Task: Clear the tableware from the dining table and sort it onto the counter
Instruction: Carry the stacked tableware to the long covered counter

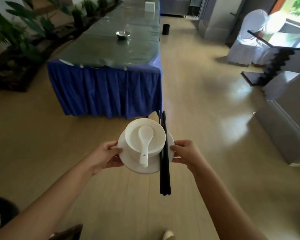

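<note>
A white plate (128,159) carries a white bowl (156,135) with a white spoon (145,144) lying on it, and black chopsticks (164,161) rest across the plate's right side. The left hand (105,157) pinches the left rim and the right hand (184,154) the right, holding the stack above the floor (42,135). Ahead stands a blue-skirted worktop (111,54) bearing a metal bowl (122,34).

Left hand (105,157): extended forward from 7 o'clock on a bare forearm, thumb on top and fingers (115,164) curled beneath, closed at 9 o'clock on the rim of the plate (128,161). Right hand (185,153): extended from 5 o'clock, likewise bare, thumb above and fingers below, closed on the same rim at 3 o'clock. Both wrists are held level, palms turned inward.
</note>
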{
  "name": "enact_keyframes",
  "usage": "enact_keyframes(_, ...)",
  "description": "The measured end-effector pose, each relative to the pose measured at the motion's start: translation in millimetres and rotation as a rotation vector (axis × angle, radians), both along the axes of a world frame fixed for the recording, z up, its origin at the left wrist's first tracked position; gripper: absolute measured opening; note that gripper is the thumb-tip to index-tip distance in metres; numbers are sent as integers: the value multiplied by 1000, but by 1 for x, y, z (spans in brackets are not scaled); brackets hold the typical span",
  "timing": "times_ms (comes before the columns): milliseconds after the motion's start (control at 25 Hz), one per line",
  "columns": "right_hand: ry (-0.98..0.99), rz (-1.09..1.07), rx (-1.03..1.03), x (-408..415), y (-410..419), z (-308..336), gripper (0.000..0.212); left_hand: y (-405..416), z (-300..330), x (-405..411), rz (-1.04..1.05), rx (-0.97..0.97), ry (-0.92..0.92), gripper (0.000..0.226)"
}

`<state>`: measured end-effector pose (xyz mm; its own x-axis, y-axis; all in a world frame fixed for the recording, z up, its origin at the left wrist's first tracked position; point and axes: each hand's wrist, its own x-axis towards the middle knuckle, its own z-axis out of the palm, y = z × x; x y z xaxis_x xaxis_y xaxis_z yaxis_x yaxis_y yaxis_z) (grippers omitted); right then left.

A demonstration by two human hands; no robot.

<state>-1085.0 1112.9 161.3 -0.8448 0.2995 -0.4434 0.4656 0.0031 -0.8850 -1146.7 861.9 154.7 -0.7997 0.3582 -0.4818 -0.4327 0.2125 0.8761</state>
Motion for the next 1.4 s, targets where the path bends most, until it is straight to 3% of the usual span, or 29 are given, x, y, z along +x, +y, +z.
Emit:
enact_keyframes(360, 5, 141, 47, -189, 215, 14, 15, 210, -4, -158, 111, 68, -3, 28)
enact_keyframes(600, -25, 193, 84, -326, 315, 10, 14, 309, -13, -283, 193, 103, -19, 26)
enact_keyframes(1120, 4, 291, 106, -708, 445, 31, 17, 442, 8, -631, 328, 131, 9, 26)
enact_keyframes(1400, 20, 512, 112, -936, 489, 8, 17, 497, -23, -802, 577, 137, 23, 26)
